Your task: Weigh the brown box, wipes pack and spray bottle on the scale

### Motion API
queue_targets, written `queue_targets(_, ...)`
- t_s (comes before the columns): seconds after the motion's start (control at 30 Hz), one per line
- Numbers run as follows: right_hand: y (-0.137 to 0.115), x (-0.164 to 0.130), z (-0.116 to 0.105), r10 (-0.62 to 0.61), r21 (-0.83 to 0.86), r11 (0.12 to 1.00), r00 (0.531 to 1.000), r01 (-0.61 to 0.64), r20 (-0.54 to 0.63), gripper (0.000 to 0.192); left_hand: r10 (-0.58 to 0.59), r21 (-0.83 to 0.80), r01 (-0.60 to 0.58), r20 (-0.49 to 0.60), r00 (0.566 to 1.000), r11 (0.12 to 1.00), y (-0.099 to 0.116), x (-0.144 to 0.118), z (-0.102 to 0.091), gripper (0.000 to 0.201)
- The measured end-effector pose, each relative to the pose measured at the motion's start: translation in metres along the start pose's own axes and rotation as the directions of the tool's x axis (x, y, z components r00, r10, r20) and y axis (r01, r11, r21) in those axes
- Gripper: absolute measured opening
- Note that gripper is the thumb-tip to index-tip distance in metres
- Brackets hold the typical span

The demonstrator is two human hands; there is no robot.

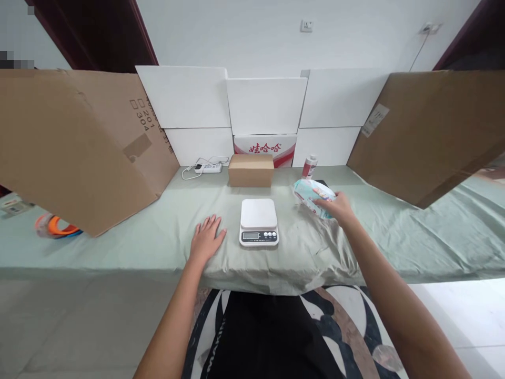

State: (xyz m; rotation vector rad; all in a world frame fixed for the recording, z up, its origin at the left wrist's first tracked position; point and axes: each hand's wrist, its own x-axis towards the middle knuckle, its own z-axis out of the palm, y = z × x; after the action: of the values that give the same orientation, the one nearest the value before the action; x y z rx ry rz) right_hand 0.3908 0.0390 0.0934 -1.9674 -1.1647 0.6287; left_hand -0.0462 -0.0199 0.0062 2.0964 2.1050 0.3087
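My right hand [334,207] is closed on a light blue printed soft packet [310,195], held at the right of the scale. My left hand [206,238] lies flat on the green cloth, palm down with the fingers spread, and holds nothing. Between the two hands stands a white digital kitchen scale [259,216] with a bare platform; its display and buttons face me. Just behind the packet, a dark flat object [322,183] is partly hidden. A white bottle with a red label [310,166] is upright farther back.
A small brown cardboard box [251,171] sits behind the scale. Left of it lies a white power strip [209,168] with a cable. White panels [266,105] and large cardboard sheets, left [79,147] and right [426,137], border the table. Tape rolls [59,226] lie far left.
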Motion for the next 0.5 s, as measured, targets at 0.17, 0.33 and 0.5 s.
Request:
queue_targets(0.17, 0.005, -0.029, 0.032, -0.149, -0.48, 0.875, 0.978, 0.062, -0.146, 0.08, -0.007, 0.002, 0.007, 0.013, 1.0, 1.0, 0.0, 0.0, 0.0, 0.063)
queue_targets(0.33, 0.002, -0.05, 0.053, -0.119, -0.471, 0.882, 0.978, 0.025, -0.172, 0.101, 0.005, 0.001, -0.005, -0.014, 1.0, 1.0, -0.002, 0.001, 0.003, 0.061)
queue_targets(0.5, -0.022, -0.014, 0.033, -0.106, -0.314, 0.947, 0.988, 0.065, -0.116, 0.09, 0.016, 0.008, -0.016, -0.023, 1.0, 1.0, -0.004, 0.002, 0.006, 0.063)
